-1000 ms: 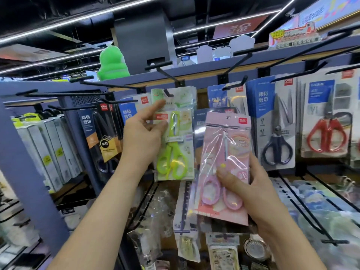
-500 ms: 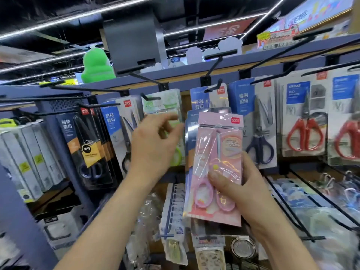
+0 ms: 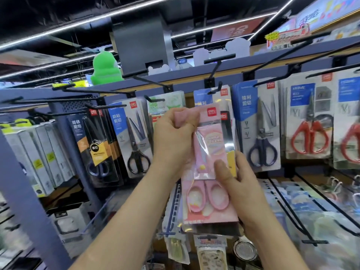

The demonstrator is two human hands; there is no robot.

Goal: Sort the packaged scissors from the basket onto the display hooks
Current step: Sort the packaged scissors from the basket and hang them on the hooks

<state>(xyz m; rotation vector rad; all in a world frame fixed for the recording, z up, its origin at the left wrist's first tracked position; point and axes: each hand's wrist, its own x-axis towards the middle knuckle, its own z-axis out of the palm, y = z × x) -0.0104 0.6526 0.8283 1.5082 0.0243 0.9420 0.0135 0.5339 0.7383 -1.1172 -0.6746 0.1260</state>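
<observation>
A pink scissors pack (image 3: 209, 193) is held upright in front of the display rack by both hands. My left hand (image 3: 173, 141) pinches its top left corner. My right hand (image 3: 236, 184) grips its right side, thumb pressed on the front. Just behind the pack's top hangs a blue-carded scissors pack (image 3: 212, 96) on a black hook (image 3: 215, 89). The green scissors pack (image 3: 165, 104) hangs on the hook to the left, partly hidden by my left hand. No basket is in view.
Black display hooks (image 3: 136, 75) jut toward me along the blue rack. Black-handled scissors packs (image 3: 134, 137) hang at left, blue-handled (image 3: 257, 129) and red-handled ones (image 3: 309, 121) at right. Lower hooks (image 3: 292, 217) carry more packaged goods. A blue upright post (image 3: 23, 184) stands at left.
My left hand has let go of the hanging green pack and moved right onto the top of the pink pack. The pink pack has risen toward the hooks.
</observation>
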